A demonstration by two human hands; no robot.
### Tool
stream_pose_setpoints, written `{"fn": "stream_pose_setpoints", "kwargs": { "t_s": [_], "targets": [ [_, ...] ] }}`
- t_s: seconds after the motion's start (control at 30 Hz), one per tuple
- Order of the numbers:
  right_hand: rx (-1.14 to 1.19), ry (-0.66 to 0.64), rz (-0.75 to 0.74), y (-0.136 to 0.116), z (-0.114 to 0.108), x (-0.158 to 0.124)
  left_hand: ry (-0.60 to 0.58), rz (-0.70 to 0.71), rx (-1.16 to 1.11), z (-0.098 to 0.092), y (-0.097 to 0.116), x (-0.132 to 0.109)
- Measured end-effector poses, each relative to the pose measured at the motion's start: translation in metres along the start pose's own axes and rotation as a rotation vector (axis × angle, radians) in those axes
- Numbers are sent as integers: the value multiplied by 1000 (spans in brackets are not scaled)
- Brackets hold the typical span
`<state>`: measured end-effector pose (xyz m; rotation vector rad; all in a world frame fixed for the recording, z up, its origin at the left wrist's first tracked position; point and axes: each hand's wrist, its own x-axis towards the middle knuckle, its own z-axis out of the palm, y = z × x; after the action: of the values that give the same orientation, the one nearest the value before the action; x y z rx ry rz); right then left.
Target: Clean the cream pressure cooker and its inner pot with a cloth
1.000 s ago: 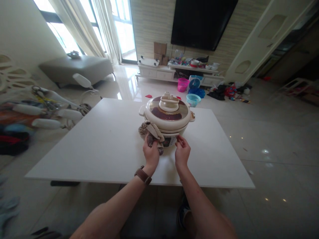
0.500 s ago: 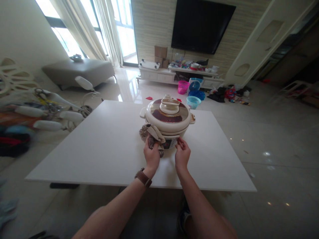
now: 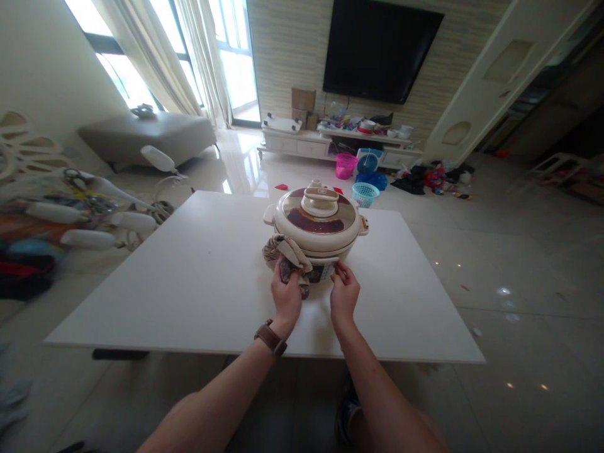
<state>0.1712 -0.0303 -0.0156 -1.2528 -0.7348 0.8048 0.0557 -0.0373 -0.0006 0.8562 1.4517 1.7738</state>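
Note:
A cream electric cooker [image 3: 311, 242] with a glass lid [image 3: 317, 217] and a knob handle on top stands on the white table [image 3: 189, 277]. My left hand [image 3: 287, 296] is closed round a bunched brown-and-beige cloth [image 3: 290, 255], which lies against the cooker's front left side. My right hand [image 3: 344, 292] has its fingers curled in at the right edge of the front control panel [image 3: 321, 272], touching the cooker there. Whether those fingers pinch anything is hidden. The cloth covers the panel's left part.
Beyond the table, a teal basket [image 3: 365, 194] and a pink basket [image 3: 346, 165] stand on the tiled floor. Farther back is a low white cabinet [image 3: 297, 145] bearing clutter, beneath a wall television [image 3: 382, 50]. A lamp with white shades [image 3: 87, 239] lies at the left.
Almost nothing differs. The whole view has shifted very slightly, while both hands, the cloth and the cooker keep their places.

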Motion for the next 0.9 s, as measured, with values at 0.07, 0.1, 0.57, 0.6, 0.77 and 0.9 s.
{"fn": "stream_pose_setpoints", "kwargs": {
  "t_s": [0.07,0.1,0.57,0.6,0.77,0.9],
  "targets": [
    [0,-1,0,0,0,0,1,-3,-4,0,1,0],
    [-2,0,0,-1,0,0,-1,-4,-6,0,1,-1],
    [0,5,12,-2,0,0,-10,0,-35,1,2,-1],
    [-1,5,11,-2,0,0,-9,-1,-34,1,3,-1],
    [-2,4,4,-1,0,0,-9,-9,-31,1,4,-1],
    [-8,2,3,0,0,0,-7,-15,-31,1,2,-1]
  ]
}}
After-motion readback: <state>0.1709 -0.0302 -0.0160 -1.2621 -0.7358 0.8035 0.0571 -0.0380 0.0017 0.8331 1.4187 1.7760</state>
